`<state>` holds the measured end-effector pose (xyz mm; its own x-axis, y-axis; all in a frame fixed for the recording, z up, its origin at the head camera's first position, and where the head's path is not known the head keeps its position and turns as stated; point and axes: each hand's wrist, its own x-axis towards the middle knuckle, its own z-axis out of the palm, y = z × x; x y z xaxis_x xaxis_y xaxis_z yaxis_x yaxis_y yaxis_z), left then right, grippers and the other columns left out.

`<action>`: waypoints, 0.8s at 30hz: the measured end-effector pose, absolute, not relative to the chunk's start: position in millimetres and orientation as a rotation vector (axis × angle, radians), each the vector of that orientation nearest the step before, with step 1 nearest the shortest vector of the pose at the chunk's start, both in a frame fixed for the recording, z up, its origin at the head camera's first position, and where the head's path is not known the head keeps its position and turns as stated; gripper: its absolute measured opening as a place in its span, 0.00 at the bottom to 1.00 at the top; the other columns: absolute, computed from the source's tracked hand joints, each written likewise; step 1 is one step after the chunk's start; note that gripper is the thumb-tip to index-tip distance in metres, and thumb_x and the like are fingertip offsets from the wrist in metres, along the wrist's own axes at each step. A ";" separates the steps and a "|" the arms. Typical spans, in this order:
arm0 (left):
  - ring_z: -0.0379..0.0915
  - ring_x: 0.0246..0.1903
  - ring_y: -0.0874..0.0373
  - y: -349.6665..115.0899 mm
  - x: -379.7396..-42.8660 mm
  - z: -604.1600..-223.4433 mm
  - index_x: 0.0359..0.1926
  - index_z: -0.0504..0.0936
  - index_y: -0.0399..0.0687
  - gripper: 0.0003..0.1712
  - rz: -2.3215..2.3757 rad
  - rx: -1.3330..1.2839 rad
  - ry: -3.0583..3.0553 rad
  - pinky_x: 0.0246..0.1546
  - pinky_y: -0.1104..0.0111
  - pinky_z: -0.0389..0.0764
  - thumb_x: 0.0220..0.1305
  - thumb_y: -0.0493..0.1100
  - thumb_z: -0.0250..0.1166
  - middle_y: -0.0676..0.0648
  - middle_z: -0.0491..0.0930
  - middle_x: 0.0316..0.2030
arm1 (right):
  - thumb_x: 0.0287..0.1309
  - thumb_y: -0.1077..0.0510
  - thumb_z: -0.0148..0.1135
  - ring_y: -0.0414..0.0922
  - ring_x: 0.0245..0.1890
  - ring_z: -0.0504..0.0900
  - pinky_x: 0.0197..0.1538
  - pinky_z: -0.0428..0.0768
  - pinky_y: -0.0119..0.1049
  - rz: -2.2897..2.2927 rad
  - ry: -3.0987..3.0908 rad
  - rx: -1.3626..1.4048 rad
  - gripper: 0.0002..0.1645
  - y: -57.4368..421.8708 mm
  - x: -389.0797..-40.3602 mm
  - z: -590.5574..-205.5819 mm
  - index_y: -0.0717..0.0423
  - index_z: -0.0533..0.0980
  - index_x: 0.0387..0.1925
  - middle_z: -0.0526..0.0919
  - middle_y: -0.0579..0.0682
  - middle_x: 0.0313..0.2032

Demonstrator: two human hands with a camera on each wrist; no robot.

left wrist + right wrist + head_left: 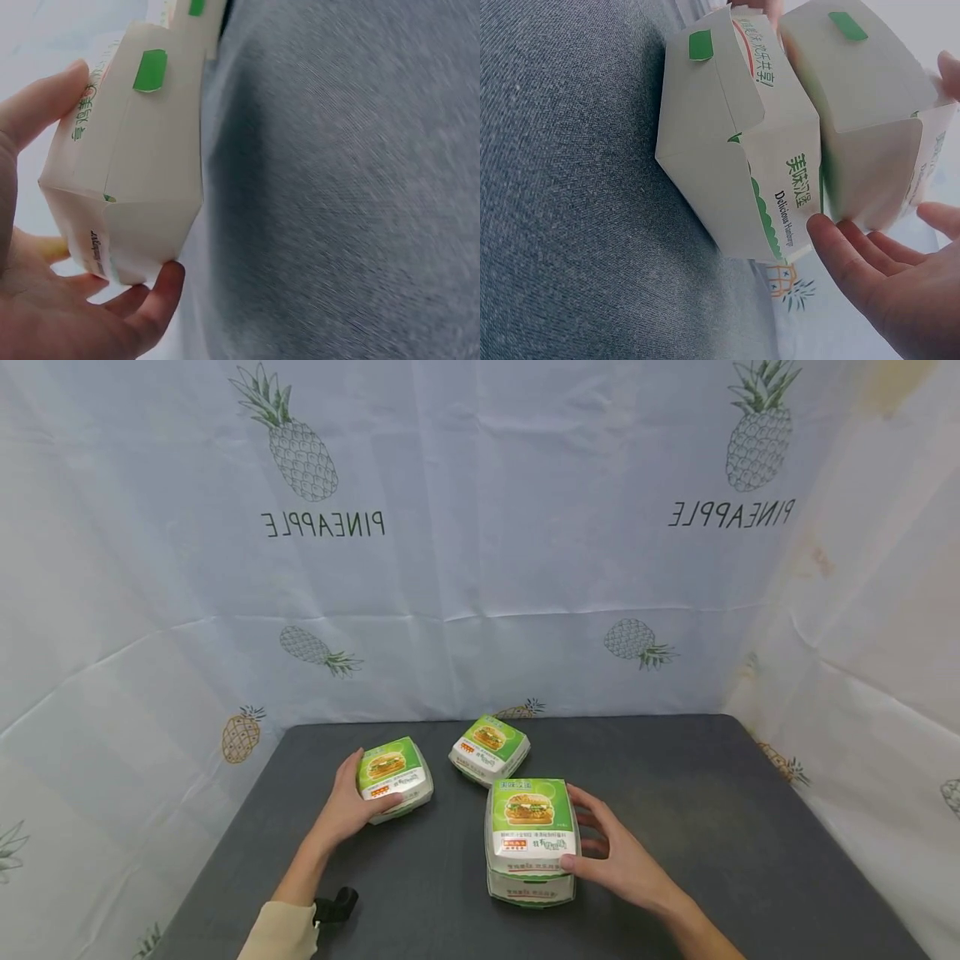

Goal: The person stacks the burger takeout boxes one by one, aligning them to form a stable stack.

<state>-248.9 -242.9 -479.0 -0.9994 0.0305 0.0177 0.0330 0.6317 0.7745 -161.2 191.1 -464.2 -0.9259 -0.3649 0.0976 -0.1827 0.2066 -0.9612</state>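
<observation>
Right fingers [847, 259] clamp one box [531, 827] above a “Delicious” box [739, 139], left fingers [161, 294] another box [395, 770].

I get soft, even light on the white pineapple-print fabric curtain [480, 552]. My left-wrist view looks blurred across the flat dark-grey bench [360, 187], where a soft shadow lies beside the nearer white-and-green cardboard box [150, 150].
</observation>
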 end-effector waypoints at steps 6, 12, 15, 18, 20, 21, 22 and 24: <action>0.47 0.73 0.37 -236.7 -246.3 -471.0 0.82 0.40 0.44 0.69 -1.338 -0.107 -2.813 0.66 0.40 0.59 0.56 0.60 0.77 0.35 0.37 0.79 | 0.63 0.59 0.69 0.62 0.70 0.61 0.57 0.77 0.39 -1.821 2.320 -0.546 0.51 191.5 -160.9 -465.5 0.47 0.52 0.80 0.54 0.56 0.76; 0.44 0.75 0.37 -229.7 -242.0 -461.6 0.82 0.41 0.46 0.69 -1.321 -0.158 -2.795 0.66 0.38 0.58 0.56 0.61 0.77 0.36 0.37 0.79 | 0.63 0.57 0.70 0.61 0.70 0.61 0.57 0.77 0.39 -1.797 2.345 -0.522 0.51 191.6 -160.4 -464.7 0.45 0.52 0.80 0.54 0.55 0.76; 0.44 0.75 0.38 -225.4 -239.7 -456.3 0.82 0.42 0.47 0.68 -1.332 -0.178 -2.776 0.66 0.38 0.58 0.55 0.60 0.77 0.37 0.38 0.79 | 0.63 0.57 0.70 0.61 0.70 0.61 0.57 0.77 0.41 -1.789 2.353 -0.513 0.51 191.6 -160.2 -464.2 0.45 0.52 0.80 0.55 0.55 0.76; 0.46 0.74 0.38 -220.7 -237.1 -450.5 0.82 0.42 0.46 0.68 -1.347 -0.200 -2.759 0.65 0.39 0.59 0.55 0.60 0.77 0.37 0.38 0.79 | 0.63 0.57 0.70 0.61 0.70 0.61 0.57 0.77 0.43 -1.784 2.358 -0.509 0.51 191.7 -160.1 -464.0 0.46 0.52 0.80 0.55 0.55 0.76; 0.48 0.73 0.39 -217.7 -235.5 -447.2 0.82 0.43 0.46 0.68 -1.357 -0.215 -2.748 0.65 0.41 0.60 0.55 0.60 0.77 0.37 0.39 0.79 | 0.63 0.57 0.70 0.62 0.70 0.61 0.57 0.77 0.44 -1.782 2.360 -0.507 0.51 191.8 -160.3 -464.0 0.46 0.51 0.80 0.55 0.55 0.76; 0.49 0.72 0.39 -216.3 -234.7 -445.6 0.82 0.43 0.46 0.67 -1.365 -0.222 -2.741 0.64 0.42 0.60 0.55 0.59 0.78 0.37 0.39 0.79 | 0.63 0.57 0.70 0.62 0.70 0.61 0.57 0.77 0.44 -1.781 2.360 -0.507 0.51 191.8 -160.4 -464.1 0.46 0.51 0.80 0.55 0.55 0.76; 0.50 0.72 0.40 -214.9 -233.7 -444.0 0.82 0.43 0.46 0.67 -1.374 -0.228 -2.735 0.64 0.42 0.61 0.55 0.59 0.78 0.38 0.39 0.79 | 0.63 0.57 0.70 0.62 0.70 0.61 0.57 0.77 0.44 -1.780 2.360 -0.508 0.51 191.8 -160.5 -464.2 0.46 0.51 0.80 0.55 0.55 0.76; 0.51 0.70 0.41 -212.0 -232.0 -441.5 0.82 0.43 0.47 0.67 -1.388 -0.242 -2.723 0.63 0.44 0.62 0.55 0.58 0.78 0.39 0.40 0.79 | 0.64 0.57 0.70 0.62 0.70 0.61 0.58 0.77 0.43 -1.778 2.359 -0.510 0.51 191.6 -160.8 -464.5 0.46 0.51 0.80 0.54 0.55 0.76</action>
<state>-232.0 -212.0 -441.5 -0.9846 0.1059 0.1388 0.1745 0.5781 0.7971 -160.8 191.6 -464.5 -0.9322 -0.3510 0.0883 -0.1816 0.2425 -0.9530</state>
